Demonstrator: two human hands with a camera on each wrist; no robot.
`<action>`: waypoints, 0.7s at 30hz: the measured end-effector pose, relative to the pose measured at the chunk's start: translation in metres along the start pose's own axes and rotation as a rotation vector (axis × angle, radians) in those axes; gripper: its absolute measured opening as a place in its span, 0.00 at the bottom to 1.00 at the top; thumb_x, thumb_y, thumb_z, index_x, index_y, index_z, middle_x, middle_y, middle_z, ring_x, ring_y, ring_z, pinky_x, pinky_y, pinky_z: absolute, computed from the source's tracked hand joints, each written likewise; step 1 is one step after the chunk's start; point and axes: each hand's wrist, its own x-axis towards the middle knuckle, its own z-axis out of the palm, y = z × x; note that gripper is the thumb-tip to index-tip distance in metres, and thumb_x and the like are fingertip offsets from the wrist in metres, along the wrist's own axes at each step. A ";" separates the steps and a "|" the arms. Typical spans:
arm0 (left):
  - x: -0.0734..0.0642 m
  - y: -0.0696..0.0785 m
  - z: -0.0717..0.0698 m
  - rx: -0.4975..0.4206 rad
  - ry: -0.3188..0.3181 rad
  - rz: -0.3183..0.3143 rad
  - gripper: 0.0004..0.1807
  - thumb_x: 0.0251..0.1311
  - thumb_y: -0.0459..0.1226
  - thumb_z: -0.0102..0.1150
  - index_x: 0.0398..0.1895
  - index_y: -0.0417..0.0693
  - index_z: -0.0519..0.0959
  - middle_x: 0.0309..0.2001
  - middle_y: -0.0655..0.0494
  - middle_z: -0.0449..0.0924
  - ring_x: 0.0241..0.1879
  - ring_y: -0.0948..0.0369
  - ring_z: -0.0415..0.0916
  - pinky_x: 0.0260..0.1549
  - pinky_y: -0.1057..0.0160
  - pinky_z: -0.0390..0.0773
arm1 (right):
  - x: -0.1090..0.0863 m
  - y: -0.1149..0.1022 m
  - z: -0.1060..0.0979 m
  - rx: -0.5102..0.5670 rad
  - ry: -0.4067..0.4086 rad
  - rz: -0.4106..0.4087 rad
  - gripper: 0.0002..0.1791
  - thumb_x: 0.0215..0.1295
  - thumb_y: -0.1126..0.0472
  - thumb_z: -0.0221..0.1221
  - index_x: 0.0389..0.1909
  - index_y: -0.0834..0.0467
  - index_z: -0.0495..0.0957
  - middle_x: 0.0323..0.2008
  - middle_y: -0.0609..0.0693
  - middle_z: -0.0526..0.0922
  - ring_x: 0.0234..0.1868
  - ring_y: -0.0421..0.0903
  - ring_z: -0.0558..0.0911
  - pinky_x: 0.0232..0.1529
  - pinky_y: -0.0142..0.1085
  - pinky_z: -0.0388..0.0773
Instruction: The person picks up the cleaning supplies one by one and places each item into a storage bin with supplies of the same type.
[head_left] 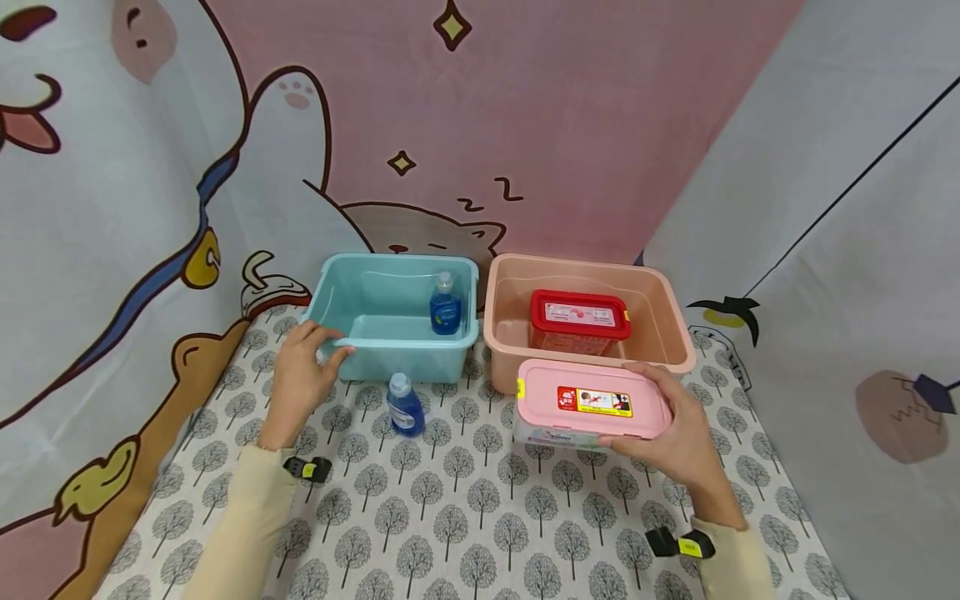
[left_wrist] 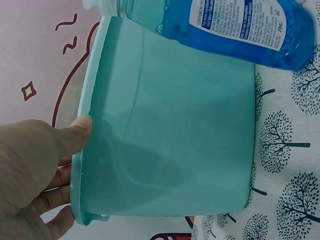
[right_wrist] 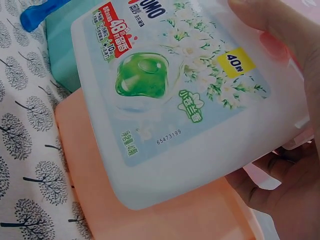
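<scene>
My right hand (head_left: pixel 675 429) grips a laundry pod box with a pink lid (head_left: pixel 547 392), thumb on the near side and fingers over the far side. In the right wrist view, the box's white wall (right_wrist: pixel 100 125) bears a green pod picture and overlaps the peach bin (right_wrist: pixel 115 220). My left hand (head_left: pixel 303 367) pinches the front rim of the teal bin (head_left: pixel 397 362) near its left corner, thumb outside. A blue dish soap bottle (head_left: pixel 406 408) with a white cap stands on the cloth before that bin. A similar soap bottle (head_left: pixel 446 308) stands inside it.
A red-lidded box (head_left: pixel 577 321) sits inside the peach bin (head_left: pixel 660 292), right of the teal one. Tree-patterned cloth (head_left: pixel 457 525) covers the table. Cartoon-printed curtains (head_left: pixel 562 125) hang behind and at both sides.
</scene>
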 end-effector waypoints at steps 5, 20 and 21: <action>0.000 0.001 -0.001 -0.004 0.005 0.004 0.17 0.54 0.35 0.77 0.43 0.34 0.84 0.41 0.39 0.81 0.43 0.45 0.75 0.42 0.44 0.78 | 0.003 -0.005 -0.002 -0.020 0.011 -0.013 0.57 0.32 0.71 0.84 0.70 0.54 0.70 0.60 0.45 0.77 0.52 0.41 0.78 0.49 0.22 0.79; 0.001 0.001 -0.001 -0.006 -0.005 -0.003 0.17 0.55 0.35 0.77 0.43 0.34 0.84 0.42 0.40 0.80 0.45 0.44 0.75 0.44 0.43 0.78 | 0.012 -0.023 -0.012 -0.034 0.037 -0.019 0.57 0.32 0.73 0.83 0.70 0.55 0.71 0.60 0.44 0.76 0.54 0.41 0.77 0.49 0.21 0.79; 0.001 0.001 -0.001 -0.006 -0.007 -0.007 0.17 0.55 0.35 0.77 0.43 0.34 0.84 0.42 0.41 0.80 0.45 0.44 0.75 0.45 0.42 0.78 | 0.012 -0.024 -0.013 -0.031 0.037 -0.017 0.57 0.32 0.73 0.83 0.71 0.55 0.70 0.60 0.44 0.76 0.54 0.41 0.77 0.49 0.21 0.79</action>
